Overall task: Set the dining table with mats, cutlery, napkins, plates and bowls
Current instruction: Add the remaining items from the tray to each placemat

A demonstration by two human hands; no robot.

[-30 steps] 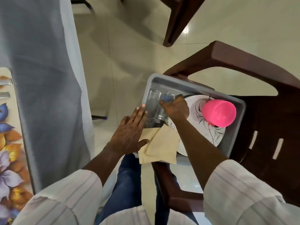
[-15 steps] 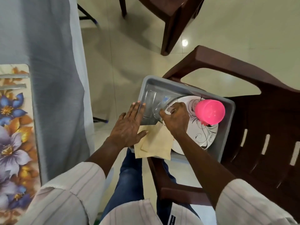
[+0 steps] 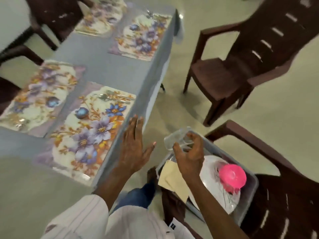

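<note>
Table (image 3: pixel 110 66), grey-clothed, carries four floral mats (image 3: pixel 89 131); brown chairs (image 3: pixel 224 75) stand around.

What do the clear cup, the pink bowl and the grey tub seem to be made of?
The clear cup in the right hand: glass or clear plastic; see-through, glossy, blur leaves it open. The pink bowl: likely plastic; bright colour, soft shine. The grey tub: likely plastic; dull, smooth moulded wall.

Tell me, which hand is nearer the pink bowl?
Right. The right hand, gripping a glass, is above the tray, just beside the pink bowl. The left hand is farther off, open, by the table edge.
</note>
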